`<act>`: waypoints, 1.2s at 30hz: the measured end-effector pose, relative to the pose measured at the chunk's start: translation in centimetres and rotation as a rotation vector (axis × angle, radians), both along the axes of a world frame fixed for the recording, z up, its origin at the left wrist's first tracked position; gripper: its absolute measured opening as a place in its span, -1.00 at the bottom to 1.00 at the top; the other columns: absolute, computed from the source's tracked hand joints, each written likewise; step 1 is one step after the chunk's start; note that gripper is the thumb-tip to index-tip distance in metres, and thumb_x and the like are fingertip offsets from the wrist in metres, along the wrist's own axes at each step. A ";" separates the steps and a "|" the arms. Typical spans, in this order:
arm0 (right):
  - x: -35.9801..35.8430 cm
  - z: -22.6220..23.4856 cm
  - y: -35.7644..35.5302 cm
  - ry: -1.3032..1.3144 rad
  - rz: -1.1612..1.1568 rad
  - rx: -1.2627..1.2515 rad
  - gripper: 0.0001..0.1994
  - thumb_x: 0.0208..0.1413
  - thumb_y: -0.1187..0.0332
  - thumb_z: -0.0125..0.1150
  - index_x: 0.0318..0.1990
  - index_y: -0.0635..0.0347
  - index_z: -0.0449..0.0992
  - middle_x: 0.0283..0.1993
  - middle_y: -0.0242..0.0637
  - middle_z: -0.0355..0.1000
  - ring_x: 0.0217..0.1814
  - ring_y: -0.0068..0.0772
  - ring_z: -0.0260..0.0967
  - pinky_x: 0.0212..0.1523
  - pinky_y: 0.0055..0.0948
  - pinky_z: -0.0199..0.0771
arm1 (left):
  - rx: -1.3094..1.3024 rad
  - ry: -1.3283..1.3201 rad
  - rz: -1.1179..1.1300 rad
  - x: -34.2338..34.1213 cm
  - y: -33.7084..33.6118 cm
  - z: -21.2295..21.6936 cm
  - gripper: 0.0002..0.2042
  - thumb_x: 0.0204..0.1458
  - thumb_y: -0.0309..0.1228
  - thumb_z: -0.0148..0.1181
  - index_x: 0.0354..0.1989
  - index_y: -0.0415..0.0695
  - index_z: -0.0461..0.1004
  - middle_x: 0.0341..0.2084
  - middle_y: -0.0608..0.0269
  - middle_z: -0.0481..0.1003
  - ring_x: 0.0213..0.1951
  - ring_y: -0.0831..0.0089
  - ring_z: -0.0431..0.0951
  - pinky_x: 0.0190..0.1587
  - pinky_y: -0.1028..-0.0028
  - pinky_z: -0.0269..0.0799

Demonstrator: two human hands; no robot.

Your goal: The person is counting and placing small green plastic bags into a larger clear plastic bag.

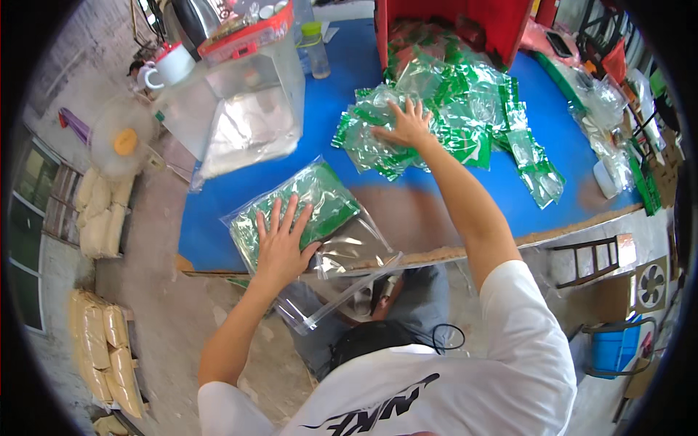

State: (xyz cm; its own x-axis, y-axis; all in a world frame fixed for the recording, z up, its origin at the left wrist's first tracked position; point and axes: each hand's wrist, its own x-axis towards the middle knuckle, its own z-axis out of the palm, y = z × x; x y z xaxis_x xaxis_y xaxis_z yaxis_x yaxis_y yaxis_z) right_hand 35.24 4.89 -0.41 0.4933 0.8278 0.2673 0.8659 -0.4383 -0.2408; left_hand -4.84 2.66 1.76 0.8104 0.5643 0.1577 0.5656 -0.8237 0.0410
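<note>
Blue surface (207,229): left hand (280,251) spread on a part-filled bag (334,231) at the front edge, right hand (408,128), well apart, on unbagged green packets (458,98).

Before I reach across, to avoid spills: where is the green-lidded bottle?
In the head view, the green-lidded bottle stands upper left of centre on the table, just right of the clear bin and left of the red box.

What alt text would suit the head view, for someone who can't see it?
A person's left hand lies spread on a clear bag with green packaging in it, while the right hand is at a pile of green-and-clear packets spilling from a red box onto a blue table.
</note>
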 end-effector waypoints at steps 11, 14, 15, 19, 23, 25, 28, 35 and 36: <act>-9.9 -2.1 -7.2 0.102 0.031 0.019 -0.01 0.03 -0.54 -0.10 0.38 0.11 0.27 0.50 0.30 -0.05 0.58 0.44 -0.31 0.45 0.44 -0.42 | 0.029 0.235 0.054 -10.4 7.8 4.4 -0.31 0.12 -0.23 0.26 0.44 0.07 0.16 0.50 0.18 -0.01 0.50 -0.01 -0.10 0.48 -0.08 -0.21; -8.2 -1.0 -7.0 -0.028 0.269 -0.017 0.00 0.02 -0.53 -0.04 0.29 0.25 0.37 0.47 0.26 0.03 0.60 0.34 -0.31 0.48 0.36 -0.36 | 0.067 -0.290 0.110 -6.2 2.3 3.8 -0.43 0.03 -0.43 0.31 0.27 -0.14 0.35 0.37 0.00 0.21 0.41 0.01 0.15 0.41 0.01 0.05; -8.5 -0.9 -7.2 -0.176 0.359 0.125 -0.18 0.09 -0.37 0.09 0.10 0.34 0.49 0.29 0.17 0.31 0.50 0.17 0.05 0.43 0.18 0.01 | -0.081 -0.509 0.135 -4.0 -1.6 3.7 -0.50 0.00 -0.49 0.33 0.18 -0.20 0.42 0.23 -0.06 0.38 0.29 0.01 0.34 0.33 0.13 0.23; -8.5 -2.1 -5.0 -0.331 0.580 0.005 -0.81 0.20 0.32 0.11 -0.15 0.26 0.48 -0.21 -0.18 0.54 -0.09 -0.12 0.55 -0.03 -0.13 0.55 | -1.030 -0.882 0.147 1.1 -10.4 -2.4 -0.67 0.10 -0.51 0.32 0.05 -0.25 0.51 -0.07 0.14 0.58 -0.04 0.43 0.58 0.05 0.43 0.48; -14.0 2.8 -7.5 -0.117 0.529 0.221 -0.93 0.17 0.44 0.08 -0.24 0.22 0.40 -0.32 -0.07 0.54 -0.38 -0.11 0.58 -0.40 -0.20 0.58 | -1.277 -1.222 0.365 2.4 -12.5 -6.2 -0.53 0.08 -0.54 0.35 0.18 -0.34 0.40 0.01 0.09 0.54 0.03 0.44 0.54 0.14 0.42 0.43; -17.4 4.9 -11.6 -0.006 0.481 0.232 -0.89 0.28 0.38 0.09 -0.23 0.22 0.38 -0.40 -0.03 0.52 -0.51 -0.02 0.52 -0.55 -0.14 0.48 | -1.125 -1.376 0.216 3.4 -13.8 -4.2 -0.30 0.03 -0.56 0.39 0.36 -0.32 0.20 0.16 0.04 0.43 0.16 0.39 0.45 0.23 0.38 0.35; -21.2 5.5 -15.2 0.529 0.572 0.153 -0.80 0.33 0.30 0.05 -0.18 0.29 0.41 -0.41 0.10 0.54 -0.47 -0.04 0.55 -0.52 -0.14 0.47 | -1.137 -1.413 -0.019 4.4 -14.7 -2.1 -0.17 0.02 -0.64 0.36 0.46 -0.26 0.00 0.32 0.05 0.24 0.29 0.33 0.32 0.30 0.32 0.30; -17.6 2.2 -11.6 0.240 0.266 0.123 -0.55 0.30 0.02 0.10 0.08 0.24 0.48 -0.09 0.09 0.48 -0.13 0.01 0.48 -0.28 -0.13 0.45 | -1.529 -1.536 0.477 0.9 -12.5 -5.4 -0.69 0.28 -0.32 0.16 0.06 -0.27 0.43 0.00 0.14 0.54 -0.03 0.35 0.61 0.08 0.26 0.56; -17.2 1.2 -11.2 -0.039 0.254 0.160 -0.52 0.26 0.01 0.15 0.08 0.26 0.47 0.05 0.16 0.42 0.03 0.05 0.44 -0.17 -0.06 0.46 | -1.549 -1.499 0.500 0.2 -12.6 -5.6 -0.70 0.27 -0.32 0.17 0.05 -0.26 0.43 0.01 0.13 0.54 -0.02 0.36 0.60 0.08 0.27 0.56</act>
State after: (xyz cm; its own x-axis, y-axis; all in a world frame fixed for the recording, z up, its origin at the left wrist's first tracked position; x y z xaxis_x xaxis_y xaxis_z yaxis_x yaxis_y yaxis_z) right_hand 17.99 -6.35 0.83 0.2625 0.8694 0.4185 0.9530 -0.1655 -0.2539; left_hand -4.66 -9.91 -3.80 0.3496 0.8871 -0.3014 -0.4039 0.4330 0.8058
